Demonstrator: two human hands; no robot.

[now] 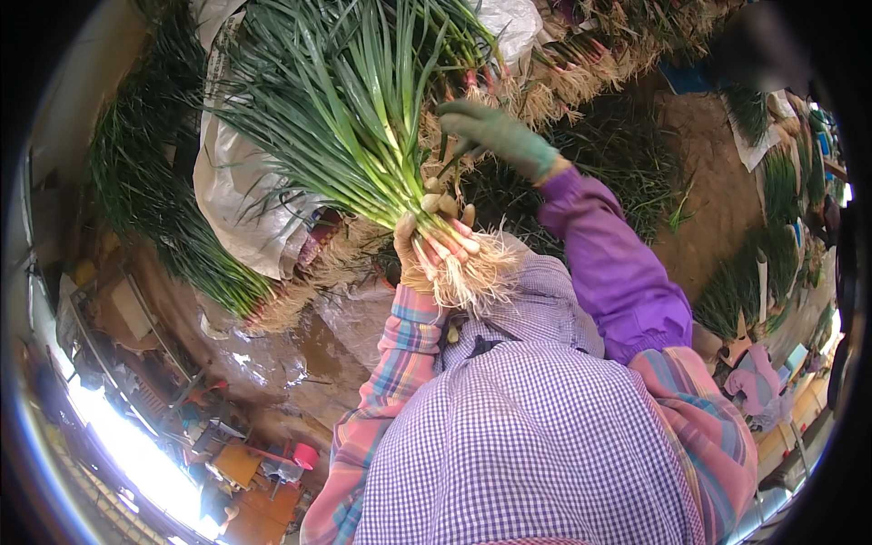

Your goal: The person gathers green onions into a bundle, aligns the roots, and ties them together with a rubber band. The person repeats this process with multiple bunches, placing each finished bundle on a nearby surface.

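Note:
My left hand [407, 248], in a pale glove, grips a bunch of green onions [392, 163] just above the white and pinkish bulbs. Long green leaves fan out toward the top left, and the pale roots [470, 272] hang toward my chest. To the right of the bunch is my right hand [501, 136], in a green glove below a purple sleeve. Its fingers are spread and somewhat blurred. A thin dark strand shows close under its thumb; whether the hand touches it is unclear.
More green onions [572, 68] lie piled at the top, roots toward me. Another heap [184, 225] lies at left beside a white plastic sack [231, 184]. Loose leaves [613, 157] cover the brown floor [702, 184] at right. Further bundles [742, 272] stand at far right.

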